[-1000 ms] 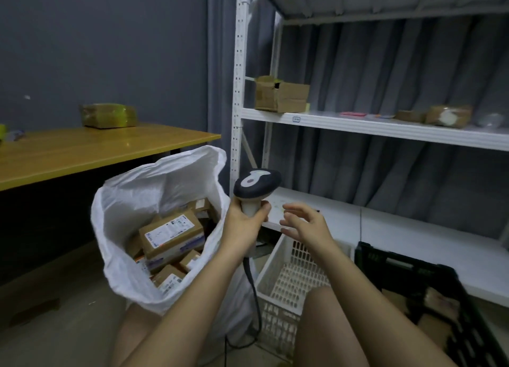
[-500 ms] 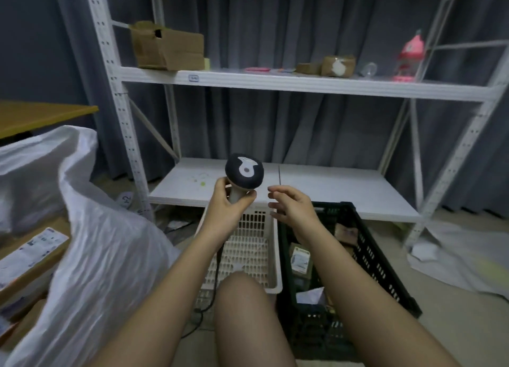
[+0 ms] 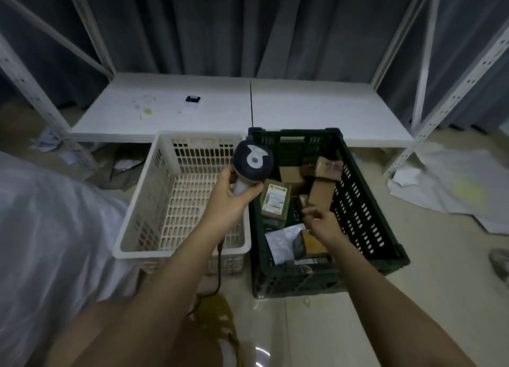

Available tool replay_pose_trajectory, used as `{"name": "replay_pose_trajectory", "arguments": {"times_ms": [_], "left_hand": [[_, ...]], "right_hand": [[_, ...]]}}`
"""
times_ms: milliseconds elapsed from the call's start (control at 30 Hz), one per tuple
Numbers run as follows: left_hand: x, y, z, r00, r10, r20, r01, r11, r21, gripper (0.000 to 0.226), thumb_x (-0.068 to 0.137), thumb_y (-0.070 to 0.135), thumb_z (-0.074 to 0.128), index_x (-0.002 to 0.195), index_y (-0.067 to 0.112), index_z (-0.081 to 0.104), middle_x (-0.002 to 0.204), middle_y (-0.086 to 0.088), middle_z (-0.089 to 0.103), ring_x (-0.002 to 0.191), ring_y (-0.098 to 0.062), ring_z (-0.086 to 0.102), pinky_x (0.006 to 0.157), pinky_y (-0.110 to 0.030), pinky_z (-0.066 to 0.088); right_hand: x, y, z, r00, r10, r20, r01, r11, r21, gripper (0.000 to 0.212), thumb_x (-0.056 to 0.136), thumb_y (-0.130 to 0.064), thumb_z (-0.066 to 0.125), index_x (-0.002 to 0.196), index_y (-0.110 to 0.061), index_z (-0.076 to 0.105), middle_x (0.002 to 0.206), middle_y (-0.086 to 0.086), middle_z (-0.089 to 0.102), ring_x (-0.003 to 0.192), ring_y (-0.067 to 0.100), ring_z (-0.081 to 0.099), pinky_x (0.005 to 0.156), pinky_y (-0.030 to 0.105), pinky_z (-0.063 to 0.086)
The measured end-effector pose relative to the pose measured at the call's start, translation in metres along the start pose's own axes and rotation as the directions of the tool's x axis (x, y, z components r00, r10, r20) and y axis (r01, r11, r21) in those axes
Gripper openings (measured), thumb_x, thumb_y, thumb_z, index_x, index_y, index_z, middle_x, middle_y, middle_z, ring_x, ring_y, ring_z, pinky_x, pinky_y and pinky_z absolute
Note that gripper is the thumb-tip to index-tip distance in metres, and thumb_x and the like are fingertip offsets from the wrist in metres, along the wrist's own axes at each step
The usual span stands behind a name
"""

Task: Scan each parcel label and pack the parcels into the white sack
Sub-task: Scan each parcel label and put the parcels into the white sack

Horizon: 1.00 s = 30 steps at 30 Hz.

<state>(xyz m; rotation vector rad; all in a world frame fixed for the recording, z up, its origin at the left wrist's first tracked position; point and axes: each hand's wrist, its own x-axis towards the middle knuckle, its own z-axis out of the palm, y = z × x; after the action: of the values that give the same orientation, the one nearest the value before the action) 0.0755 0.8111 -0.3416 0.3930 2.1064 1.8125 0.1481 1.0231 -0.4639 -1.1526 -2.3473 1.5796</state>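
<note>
The view has dropped to the dark crate [image 3: 369, 201]. The right hand [image 3: 321, 223], empty, fingers loosely curled, reaches for a parcel [image 3: 275, 200] at 12 o'clock; the left hand [image 3: 228, 201] holds the scanner [image 3: 253, 162]. Next: lift one parcel, label up.

Lighting: dim, cool, bluish indoor light; no lamp in view.

Glare: small bright reflections on the glossy pale tiled floor [image 3: 413, 297] at the bottom centre.

Shadows: soft and diffuse; the inside of the dark green slotted plastic crate [image 3: 366, 201] is murky, and its cardboard parcels [image 3: 321, 191] are hard to read.

Blur: fingertips of the right hand [image 3: 321, 223] are smeared. The crumpled white plastic sack [image 3: 41, 229] at the left edge is hazy and lacks detail.

Distortion: wide-angle; the white perforated metal shelf uprights [image 3: 457, 91] lean outward, and the forearms swell toward the bottom edge.
</note>
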Motion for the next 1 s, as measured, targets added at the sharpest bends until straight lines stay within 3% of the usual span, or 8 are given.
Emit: {"name": "replay_pose_trajectory", "arguments": {"times_ms": [167, 333, 433, 533, 633, 733, 867, 1000], "left_hand": [[0.014, -0.05, 0.027, 0.992, -0.122, 0.009, 0.123, 0.99, -0.072, 0.045, 0.086, 0.016, 0.068, 0.122, 0.03, 0.044, 0.105, 0.023, 0.051, 0.084, 0.017, 0.049, 0.064, 0.003, 0.04], [0.017, -0.09, 0.038, 0.973, -0.229, -0.013, 0.225, 0.963, -0.151, 0.042, 0.083, 0.013, 0.072, 0.112, 0.035, 0.05, 0.104, 0.024, 0.058, 0.083, 0.019, 0.057, 0.068, -0.004, 0.046], [0.021, -0.102, 0.038, 0.958, -0.288, 0.001, 0.284, 0.942, -0.18, 0.036, 0.082, 0.016, 0.072, 0.102, 0.04, 0.053, 0.107, 0.017, 0.061, 0.092, 0.007, 0.061, 0.075, -0.016, 0.05], [0.026, -0.106, 0.036, 0.953, -0.303, 0.018, 0.3, 0.934, -0.195, 0.034, 0.083, 0.017, 0.071, 0.099, 0.041, 0.052, 0.104, 0.019, 0.06, 0.082, 0.014, 0.06, 0.07, -0.013, 0.051], [0.028, -0.111, 0.033, 0.947, -0.322, 0.005, 0.315, 0.923, -0.222, 0.037, 0.083, 0.018, 0.071, 0.108, 0.04, 0.052, 0.109, 0.018, 0.061, 0.09, 0.009, 0.06, 0.076, -0.016, 0.052], [0.028, -0.115, 0.03, 0.942, -0.335, -0.01, 0.326, 0.923, -0.204, 0.036, 0.083, 0.021, 0.071, 0.106, 0.042, 0.052, 0.11, 0.017, 0.061, 0.098, 0.003, 0.059, 0.085, -0.024, 0.051], [0.025, -0.115, 0.023, 0.939, -0.341, -0.028, 0.328, 0.921, -0.212, 0.033, 0.083, 0.022, 0.072, 0.103, 0.041, 0.053, 0.108, 0.015, 0.062, 0.096, -0.001, 0.061, 0.085, -0.025, 0.051], [0.02, -0.106, 0.015, 0.942, -0.328, -0.072, 0.303, 0.923, -0.237, 0.032, 0.084, 0.019, 0.071, 0.101, 0.04, 0.054, 0.102, 0.011, 0.065, 0.087, -0.006, 0.062, 0.075, -0.024, 0.051]], "right_hand": [[0.049, 0.054, -0.008, 0.993, 0.055, 0.104, -0.008, 0.914, -0.407, 0.026, 0.087, -0.009, 0.067, 0.113, -0.004, 0.066, 0.113, 0.013, 0.066, 0.109, 0.03, 0.06, 0.086, 0.027, 0.044], [0.085, 0.074, -0.007, 0.946, 0.157, 0.282, 0.061, 0.77, -0.635, 0.053, 0.096, -0.017, 0.059, 0.145, -0.008, 0.04, 0.147, 0.011, 0.043, 0.133, 0.03, 0.042, 0.09, 0.014, 0.039], [0.098, 0.077, 0.002, 0.888, 0.206, 0.41, 0.307, 0.398, -0.864, 0.097, 0.084, -0.032, 0.074, 0.156, -0.021, 0.009, 0.161, 0.008, 0.011, 0.146, 0.032, 0.018, 0.111, 0.04, 0.028], [0.113, 0.085, 0.018, 0.853, 0.3, 0.428, 0.37, 0.231, -0.9, 0.119, 0.072, -0.035, 0.083, 0.156, -0.023, -0.001, 0.163, 0.008, -0.005, 0.147, 0.038, 0.006, 0.114, 0.056, 0.024], [0.121, 0.105, 0.035, 0.856, 0.315, 0.411, 0.404, 0.089, -0.91, 0.124, 0.07, -0.038, 0.084, 0.156, -0.023, -0.003, 0.163, 0.01, 0.0, 0.148, 0.037, 0.009, 0.115, 0.053, 0.026], [0.122, 0.118, 0.045, 0.885, 0.192, 0.424, 0.432, 0.002, -0.902, 0.097, 0.083, -0.042, 0.071, 0.155, -0.024, 0.009, 0.159, 0.007, 0.019, 0.144, 0.033, 0.024, 0.11, 0.047, 0.034], [0.123, 0.104, 0.042, 0.914, 0.003, 0.405, 0.402, 0.116, -0.908, 0.076, 0.086, -0.039, 0.065, 0.147, -0.015, 0.027, 0.147, 0.011, 0.037, 0.131, 0.032, 0.04, 0.098, 0.046, 0.044], [0.098, 0.055, 0.01, 0.946, -0.181, 0.27, 0.32, 0.664, -0.676, 0.093, 0.063, -0.049, 0.082, 0.137, -0.012, 0.039, 0.128, 0.006, 0.051, 0.117, 0.027, 0.052, 0.093, 0.038, 0.046]]}}
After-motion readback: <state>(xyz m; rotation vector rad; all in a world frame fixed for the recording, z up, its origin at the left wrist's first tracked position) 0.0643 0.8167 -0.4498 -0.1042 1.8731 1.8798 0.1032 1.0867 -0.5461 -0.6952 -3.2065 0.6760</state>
